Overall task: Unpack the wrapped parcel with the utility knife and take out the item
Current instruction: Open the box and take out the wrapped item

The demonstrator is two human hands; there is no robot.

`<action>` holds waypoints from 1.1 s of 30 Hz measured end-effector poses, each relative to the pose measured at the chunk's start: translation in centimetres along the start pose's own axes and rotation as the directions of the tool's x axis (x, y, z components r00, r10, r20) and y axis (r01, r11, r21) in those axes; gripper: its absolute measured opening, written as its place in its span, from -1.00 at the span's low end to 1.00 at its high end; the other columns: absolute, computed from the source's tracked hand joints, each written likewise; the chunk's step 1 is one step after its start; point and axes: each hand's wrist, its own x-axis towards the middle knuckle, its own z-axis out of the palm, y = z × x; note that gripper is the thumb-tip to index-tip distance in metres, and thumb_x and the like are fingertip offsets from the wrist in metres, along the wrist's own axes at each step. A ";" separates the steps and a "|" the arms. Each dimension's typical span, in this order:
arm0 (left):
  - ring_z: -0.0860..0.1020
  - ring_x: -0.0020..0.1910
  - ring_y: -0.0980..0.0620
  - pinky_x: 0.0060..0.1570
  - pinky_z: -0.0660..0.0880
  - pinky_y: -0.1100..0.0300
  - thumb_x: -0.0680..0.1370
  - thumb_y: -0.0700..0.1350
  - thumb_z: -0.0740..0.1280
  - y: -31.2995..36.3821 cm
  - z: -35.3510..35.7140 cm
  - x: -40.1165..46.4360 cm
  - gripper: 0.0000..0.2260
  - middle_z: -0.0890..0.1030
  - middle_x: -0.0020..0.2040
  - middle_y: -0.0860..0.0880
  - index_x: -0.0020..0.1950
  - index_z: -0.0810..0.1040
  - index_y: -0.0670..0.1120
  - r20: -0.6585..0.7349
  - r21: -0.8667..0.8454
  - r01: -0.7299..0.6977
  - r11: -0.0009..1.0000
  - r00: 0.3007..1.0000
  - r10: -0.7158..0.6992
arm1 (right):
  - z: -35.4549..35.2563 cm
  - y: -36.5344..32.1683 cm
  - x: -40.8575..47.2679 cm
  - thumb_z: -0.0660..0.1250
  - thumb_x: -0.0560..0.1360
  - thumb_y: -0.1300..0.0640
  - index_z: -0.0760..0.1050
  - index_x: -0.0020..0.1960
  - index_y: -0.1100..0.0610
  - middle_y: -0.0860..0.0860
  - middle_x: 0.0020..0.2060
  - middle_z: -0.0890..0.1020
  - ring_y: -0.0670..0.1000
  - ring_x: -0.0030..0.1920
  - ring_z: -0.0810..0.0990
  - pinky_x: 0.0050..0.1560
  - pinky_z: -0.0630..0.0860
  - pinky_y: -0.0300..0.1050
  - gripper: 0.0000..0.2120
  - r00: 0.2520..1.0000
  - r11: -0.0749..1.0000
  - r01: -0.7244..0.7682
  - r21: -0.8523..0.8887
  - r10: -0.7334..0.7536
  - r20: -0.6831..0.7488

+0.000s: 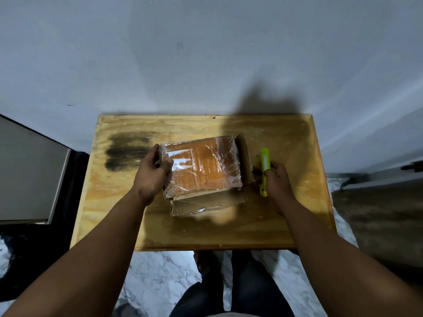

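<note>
Both hands point(153, 173) point(278, 179) out, gripping parcel point(203, 167), knife point(265, 167).

The scene was dimly and unevenly lit, with light cast from behind and above the person. A large dark shadow was thrown across the wooden table point(286, 138) and up the wall point(206, 53). Bright glare was seen on the plastic wrap of the parcel point(201, 165). Straight edges were bowed by wide-angle distortion toward the corners. Fine detail was softened and smeared throughout.
</note>
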 end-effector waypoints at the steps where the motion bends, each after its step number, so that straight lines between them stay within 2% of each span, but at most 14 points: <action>1: 0.56 0.25 -0.08 0.01 0.61 0.07 0.62 -0.02 0.36 0.2 0.0 -0.1 -0.47 0.48 0.44 -0.02 0.56 0.27 0.13 0.001 -0.005 0.005 1.000 1.000 -0.005 | 0.0 -0.1 0.1 0.12 0.63 0.16 0.36 0.20 -0.01 -0.06 -0.07 0.60 -0.07 -0.22 0.52 -0.23 0.42 -0.15 -0.82 0.999 0.998 0.028 -0.055 -0.029 -0.017; 3: 0.55 0.24 -0.03 0.01 0.58 0.16 0.63 -0.06 0.35 0.6 0.1 -0.4 -0.43 0.45 0.42 0.07 0.60 0.21 0.11 -0.012 -0.027 0.014 1.000 1.000 -0.014 | 0.0 0.1 0.5 0.15 0.63 0.08 0.43 0.23 0.03 0.03 0.04 0.58 0.01 -0.13 0.53 -0.18 0.41 -0.12 -0.79 0.991 0.973 0.093 -0.212 -0.110 -0.071; 5: 0.54 0.18 0.04 -0.08 0.54 0.27 0.63 -0.09 0.34 1.2 0.3 -1.0 -0.40 0.44 0.36 0.08 0.62 0.16 0.09 -0.008 -0.057 0.015 0.998 1.000 -0.016 | 0.0 0.1 0.9 0.18 0.62 0.06 0.47 0.24 0.06 0.10 0.12 0.56 0.12 -0.01 0.56 -0.08 0.51 -0.01 -0.76 0.980 0.946 0.122 -0.300 -0.163 -0.117; 7: 0.49 0.25 0.06 -0.12 0.51 0.36 0.63 -0.07 0.35 1.4 0.3 -1.3 -0.38 0.42 0.35 0.09 0.62 0.15 0.10 0.002 -0.065 0.015 0.998 1.000 -0.015 | 0.1 -0.1 0.9 0.20 0.61 0.08 0.49 0.25 0.09 0.10 0.15 0.57 0.15 0.05 0.57 0.04 0.55 0.10 -0.75 0.978 0.939 0.098 -0.329 -0.153 -0.143; 11: 0.44 0.31 0.09 -0.19 0.49 0.49 0.61 -0.02 0.36 1.3 0.1 -1.6 -0.35 0.38 0.38 0.08 0.62 0.13 0.10 0.006 -0.078 0.013 0.997 1.000 -0.013 | 0.3 -0.1 0.8 0.25 0.59 0.08 0.54 0.23 0.11 0.11 0.13 0.62 0.18 0.07 0.59 0.07 0.56 0.15 -0.74 0.977 0.903 0.030 -0.428 -0.116 -0.176; 13: 0.49 0.29 0.09 -0.18 0.52 0.46 0.63 -0.03 0.34 1.1 0.0 -1.6 -0.38 0.40 0.42 0.08 0.63 0.13 0.09 0.018 -0.098 0.016 0.995 1.000 -0.015 | 0.3 0.1 0.7 0.29 0.57 0.08 0.55 0.21 0.12 0.12 0.12 0.63 0.18 0.10 0.59 0.08 0.55 0.11 -0.75 0.976 0.884 0.032 -0.467 -0.128 -0.176; 15: 0.57 0.20 0.06 -0.10 0.57 0.31 0.68 -0.12 0.25 1.0 -0.3 -1.6 -0.48 0.49 0.43 0.02 0.62 0.18 0.06 0.045 -0.182 0.041 0.982 0.998 -0.033 | 0.3 0.0 0.4 0.31 0.56 0.09 0.53 0.21 0.12 0.12 0.11 0.62 0.17 0.10 0.58 0.06 0.54 0.07 -0.76 0.976 0.884 0.042 -0.466 -0.135 -0.169; 17: 0.59 0.16 -0.04 -0.03 0.57 0.15 0.69 -0.24 0.16 1.0 -0.7 -1.8 -0.52 0.53 0.39 -0.09 0.60 0.24 0.02 0.061 -0.287 0.089 0.954 0.995 -0.074 | 0.2 -0.1 0.0 0.31 0.56 0.05 0.49 0.23 0.10 0.12 0.14 0.58 0.17 0.11 0.56 0.07 0.55 0.11 -0.72 0.973 0.871 0.042 -0.490 -0.147 -0.178; 19: 0.59 0.16 -0.06 0.00 0.57 0.10 0.67 -0.30 0.16 0.7 -1.1 -2.3 -0.52 0.51 0.40 -0.10 0.58 0.27 -0.02 0.056 -0.339 0.102 0.935 0.995 -0.088 | 0.3 -0.4 -0.5 0.28 0.55 0.01 0.47 0.24 0.07 0.10 0.16 0.52 0.17 0.12 0.54 0.07 0.55 0.17 -0.70 0.962 0.864 0.075 -0.498 -0.195 -0.193; 22: 0.62 0.18 -0.10 0.00 0.61 0.09 0.65 -0.33 0.21 0.2 -1.4 -3.4 -0.58 0.56 0.36 -0.10 0.48 0.41 -0.06 0.100 -0.271 0.083 0.959 0.993 -0.058 | 1.0 -1.1 -1.7 0.26 0.57 0.01 0.44 0.30 0.03 0.00 0.13 0.53 0.05 0.07 0.54 0.00 0.56 0.05 -0.68 0.962 0.887 0.230 -0.400 -0.271 -0.047; 24: 0.63 0.19 -0.11 0.05 0.61 0.05 0.63 -0.34 0.22 -0.1 -1.4 -3.9 -0.59 0.61 0.30 -0.07 0.44 0.47 -0.05 0.145 -0.231 0.100 0.968 0.987 -0.067 | 1.6 -1.6 -2.8 0.25 0.60 0.01 0.41 0.35 -0.01 -0.07 0.08 0.51 -0.03 0.05 0.52 -0.05 0.51 -0.08 -0.67 0.967 0.901 0.253 -0.352 -0.232 0.102; 26: 0.65 0.17 -0.08 0.02 0.62 0.08 0.63 -0.34 0.22 0.0 -1.5 -4.6 -0.59 0.64 0.26 -0.03 0.43 0.49 -0.04 0.147 -0.224 0.109 0.969 0.986 -0.077 | 2.1 -1.4 -3.5 0.26 0.60 0.04 0.39 0.36 -0.05 -0.05 0.08 0.53 -0.02 0.02 0.54 -0.07 0.53 -0.08 -0.67 0.960 0.901 0.263 -0.346 -0.210 0.184; 30: 0.68 0.10 -0.02 0.01 0.62 0.07 0.64 -0.32 0.24 0.1 -1.7 -5.5 -0.63 0.68 0.18 0.01 0.37 0.51 0.00 0.117 -0.208 0.088 0.974 0.991 -0.065 | 2.6 -0.9 -4.4 0.27 0.59 0.07 0.40 0.33 -0.05 0.03 0.16 0.58 0.01 0.05 0.57 0.02 0.59 0.03 -0.68 0.956 0.894 0.278 -0.352 -0.219 0.196; 33: 0.69 0.01 -0.02 0.00 0.64 0.02 0.64 -0.30 0.24 0.0 -2.0 -5.9 -0.61 0.68 0.14 -0.01 0.41 0.45 0.03 0.044 -0.135 0.072 0.988 0.997 -0.067 | 2.6 -0.2 -5.0 0.24 0.60 0.09 0.34 0.38 -0.05 0.08 0.22 0.57 0.06 0.08 0.58 0.03 0.58 0.08 -0.64 0.958 0.885 0.269 -0.381 -0.207 0.197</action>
